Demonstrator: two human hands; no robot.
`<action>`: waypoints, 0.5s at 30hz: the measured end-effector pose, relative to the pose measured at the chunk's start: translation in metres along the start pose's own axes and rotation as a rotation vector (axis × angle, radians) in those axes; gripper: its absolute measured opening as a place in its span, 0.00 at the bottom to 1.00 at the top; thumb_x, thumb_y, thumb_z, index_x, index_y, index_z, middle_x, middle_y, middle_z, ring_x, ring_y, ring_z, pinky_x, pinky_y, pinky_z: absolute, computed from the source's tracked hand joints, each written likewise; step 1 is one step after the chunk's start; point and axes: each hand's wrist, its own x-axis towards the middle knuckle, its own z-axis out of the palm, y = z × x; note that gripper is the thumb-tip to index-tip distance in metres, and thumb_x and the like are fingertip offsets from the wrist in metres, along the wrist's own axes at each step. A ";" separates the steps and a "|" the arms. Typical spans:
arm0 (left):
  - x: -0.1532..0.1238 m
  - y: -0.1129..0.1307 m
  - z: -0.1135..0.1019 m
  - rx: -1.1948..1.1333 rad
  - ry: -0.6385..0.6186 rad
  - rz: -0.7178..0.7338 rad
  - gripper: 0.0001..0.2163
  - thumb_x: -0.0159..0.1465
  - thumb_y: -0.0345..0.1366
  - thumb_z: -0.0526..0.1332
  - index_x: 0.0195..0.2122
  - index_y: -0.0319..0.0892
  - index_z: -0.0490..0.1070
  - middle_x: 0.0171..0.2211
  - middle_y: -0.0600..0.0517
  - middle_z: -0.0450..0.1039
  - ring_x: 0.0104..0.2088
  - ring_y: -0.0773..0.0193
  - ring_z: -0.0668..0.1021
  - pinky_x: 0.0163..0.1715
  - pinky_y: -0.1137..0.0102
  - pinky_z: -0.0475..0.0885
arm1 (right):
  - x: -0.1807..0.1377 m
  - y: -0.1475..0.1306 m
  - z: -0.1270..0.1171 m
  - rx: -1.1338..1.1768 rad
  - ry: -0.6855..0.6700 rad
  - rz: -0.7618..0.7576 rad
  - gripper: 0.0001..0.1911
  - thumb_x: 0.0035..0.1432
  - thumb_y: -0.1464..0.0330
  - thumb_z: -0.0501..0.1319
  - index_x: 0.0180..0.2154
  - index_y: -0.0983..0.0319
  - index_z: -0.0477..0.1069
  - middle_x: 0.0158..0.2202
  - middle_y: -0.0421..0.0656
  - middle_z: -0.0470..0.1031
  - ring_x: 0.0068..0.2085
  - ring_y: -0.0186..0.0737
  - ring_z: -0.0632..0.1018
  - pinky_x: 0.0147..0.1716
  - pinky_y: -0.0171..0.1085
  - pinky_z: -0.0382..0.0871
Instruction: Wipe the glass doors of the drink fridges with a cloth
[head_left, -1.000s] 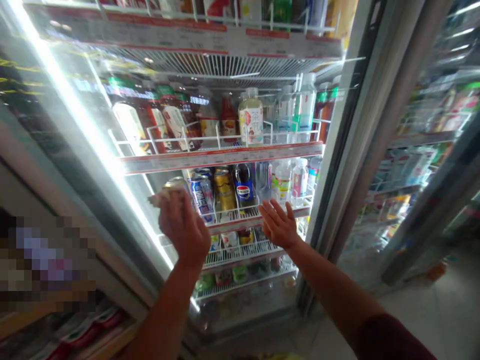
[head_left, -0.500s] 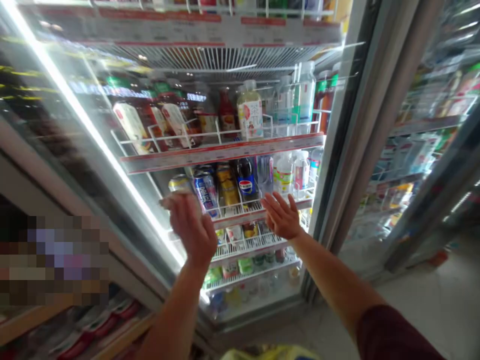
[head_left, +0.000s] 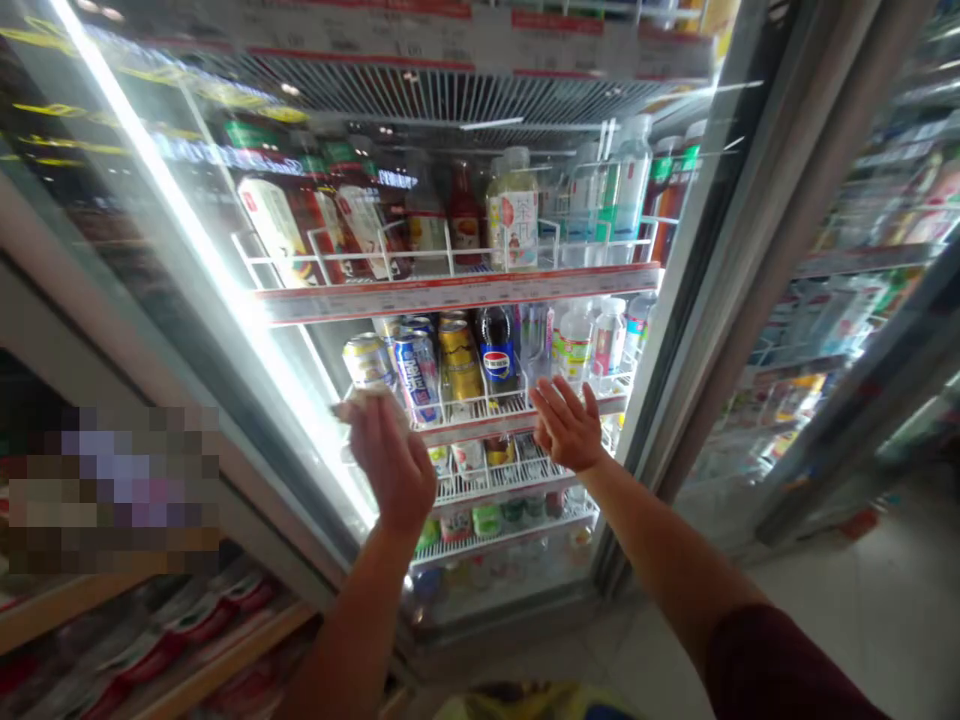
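Wiping-style contact shows at a fridge's glass door (head_left: pixel 480 595), seen from above; one pale cloth (head_left: pixel 373 400) lies under the fingertips of the left hand (head_left: pixel 394 470), its edge poking out past them to the left; those fingers are drawn together and appear to grasp it, though blur hides how tightly; the right hand (head_left: pixel 570 428) is released, fingers spread, with nothing in it, and whether it touches the glass I cannot tell.

Counting the things nearby, there are two hands and one cloth; behind the glass, the front row near them has one pale can (head_left: pixel 366 360) just above the cloth, one blue can (head_left: pixel 416 375), one gold can (head_left: pixel 460 362) and one dark bottle (head_left: pixel 496 350), left to right.

Both arms reach forward and up from the lower edge, slanting towards each other; the left forearm is bare, the right leaves a dark maroon sleeve (head_left: pixel 780 665); the hands are well apart.
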 end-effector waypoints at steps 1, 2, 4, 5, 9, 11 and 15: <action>-0.016 0.009 0.004 -0.001 -0.062 0.080 0.33 0.71 0.27 0.53 0.76 0.39 0.43 0.74 0.39 0.50 0.75 0.52 0.49 0.74 0.53 0.50 | 0.000 0.000 0.000 -0.007 -0.002 0.003 0.30 0.66 0.69 0.54 0.69 0.59 0.62 0.62 0.44 0.76 0.70 0.41 0.66 0.75 0.47 0.41; -0.027 0.014 0.006 0.001 -0.115 0.148 0.33 0.71 0.26 0.53 0.76 0.40 0.44 0.73 0.40 0.54 0.75 0.54 0.50 0.74 0.56 0.50 | 0.000 0.000 0.000 -0.012 -0.007 0.005 0.30 0.66 0.69 0.54 0.68 0.58 0.62 0.62 0.44 0.76 0.70 0.41 0.67 0.75 0.47 0.41; -0.026 0.010 0.007 0.016 -0.148 0.223 0.33 0.71 0.25 0.54 0.76 0.41 0.45 0.71 0.40 0.58 0.75 0.57 0.51 0.74 0.59 0.48 | 0.000 0.000 0.000 -0.009 -0.013 0.001 0.30 0.66 0.69 0.54 0.68 0.58 0.63 0.62 0.44 0.76 0.70 0.41 0.67 0.75 0.47 0.40; -0.014 0.002 0.004 0.025 -0.113 0.215 0.33 0.71 0.26 0.54 0.76 0.40 0.44 0.72 0.39 0.57 0.75 0.56 0.51 0.74 0.58 0.47 | 0.000 0.000 0.000 -0.003 -0.012 -0.001 0.30 0.66 0.69 0.54 0.68 0.58 0.62 0.62 0.44 0.76 0.70 0.41 0.67 0.75 0.47 0.40; 0.058 -0.039 -0.012 0.056 0.092 0.005 0.31 0.73 0.31 0.51 0.75 0.34 0.44 0.74 0.34 0.48 0.75 0.49 0.51 0.73 0.49 0.48 | -0.002 0.000 0.002 0.011 -0.004 0.005 0.31 0.66 0.70 0.54 0.69 0.59 0.60 0.62 0.45 0.76 0.69 0.41 0.68 0.75 0.47 0.41; 0.066 -0.040 -0.016 0.047 0.101 -0.051 0.30 0.74 0.33 0.50 0.75 0.33 0.45 0.74 0.34 0.48 0.75 0.48 0.52 0.73 0.48 0.49 | -0.003 0.000 0.002 0.012 -0.004 0.007 0.31 0.66 0.69 0.54 0.69 0.59 0.61 0.62 0.45 0.76 0.69 0.42 0.68 0.75 0.48 0.41; 0.009 -0.006 -0.005 0.004 -0.028 0.030 0.31 0.73 0.30 0.51 0.76 0.40 0.43 0.74 0.39 0.49 0.75 0.52 0.48 0.74 0.53 0.49 | -0.003 0.000 0.002 0.025 -0.011 0.006 0.31 0.66 0.69 0.55 0.69 0.58 0.61 0.62 0.45 0.75 0.69 0.42 0.68 0.75 0.48 0.41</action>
